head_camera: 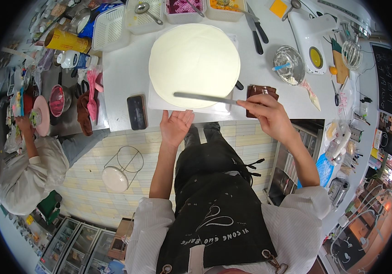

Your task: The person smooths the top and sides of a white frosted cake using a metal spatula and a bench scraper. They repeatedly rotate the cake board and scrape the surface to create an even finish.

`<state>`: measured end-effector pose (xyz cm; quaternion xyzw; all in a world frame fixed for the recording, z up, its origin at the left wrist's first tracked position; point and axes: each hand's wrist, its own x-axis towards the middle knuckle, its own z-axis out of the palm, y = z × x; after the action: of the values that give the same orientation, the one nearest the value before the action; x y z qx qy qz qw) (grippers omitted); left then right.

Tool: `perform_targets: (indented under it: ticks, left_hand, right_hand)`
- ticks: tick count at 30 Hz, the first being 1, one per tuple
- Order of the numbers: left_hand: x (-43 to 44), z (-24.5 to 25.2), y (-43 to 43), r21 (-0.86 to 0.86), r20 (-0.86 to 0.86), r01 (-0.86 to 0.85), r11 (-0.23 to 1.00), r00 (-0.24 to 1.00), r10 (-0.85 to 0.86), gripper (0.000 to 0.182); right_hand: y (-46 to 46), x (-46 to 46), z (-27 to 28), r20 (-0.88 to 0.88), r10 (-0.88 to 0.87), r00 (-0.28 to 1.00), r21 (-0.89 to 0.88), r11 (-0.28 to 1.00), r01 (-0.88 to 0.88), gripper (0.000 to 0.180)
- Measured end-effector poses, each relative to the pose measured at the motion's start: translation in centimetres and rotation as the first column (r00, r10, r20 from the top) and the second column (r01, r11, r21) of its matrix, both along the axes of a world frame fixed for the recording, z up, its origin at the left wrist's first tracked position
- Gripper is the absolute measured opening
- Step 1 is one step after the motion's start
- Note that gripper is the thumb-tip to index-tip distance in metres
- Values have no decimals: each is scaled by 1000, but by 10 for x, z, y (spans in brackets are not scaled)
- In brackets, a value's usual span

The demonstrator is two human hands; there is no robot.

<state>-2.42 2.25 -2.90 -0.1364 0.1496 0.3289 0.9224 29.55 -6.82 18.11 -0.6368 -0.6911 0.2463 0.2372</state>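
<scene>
A large round cake layer with smooth pale cream (pixel 194 61) lies near the table's front edge on a white sheet or board. My right hand (pixel 268 114) grips an icing spatula (pixel 206 98), whose long metal blade lies across the near part of the cream. Palm up and fingers spread, my left hand (pixel 176 125) is at the near edge of the board; whether it touches the board from below is unclear. A folded brown cloth (pixel 259 90) lies beside my right hand. To the right is a metal bowl (pixel 289 65) with cream and a blue-handled spatula.
Plastic containers (pixel 112 32) with diced fillings and spoons line the back. Knives (pixel 255 34) lie behind right, near a white kitchen scale (pixel 316 58). A phone (pixel 136 113) rests at the front left edge. A co-worker (pixel 34 171) handles things at the left counter. A stool (pixel 115 178) stands on the floor.
</scene>
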Motion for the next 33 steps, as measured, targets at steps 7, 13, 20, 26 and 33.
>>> perform_targets:
  ticks: [7, 13, 20, 26, 33]
  left_hand:
    - [8, 3, -7, -84, -185, 4, 996, 982, -19, 67]
    - [13, 7, -14, -63, -88, 0, 998, 996, -6, 66]
    - [23, 23, -17, -134, -241, -1, 991, 970, -32, 64]
    - [29, 34, -15, -140, -328, 18, 990, 942, -63, 63]
    - [29, 35, -16, -117, -310, 29, 993, 948, -65, 63]
  right_hand:
    - [20, 17, -9, 12, -301, 953, 149, 943, 296, 47]
    - [16, 13, -16, 65, -328, 943, 129, 939, 318, 47]
    - [7, -20, -7, 129, -195, 972, 157, 972, 174, 52]
    - [-2, -29, 1, 0, -94, 996, 60, 994, 94, 55]
    - [5, 20, -10, 27, -307, 951, 186, 937, 297, 50]
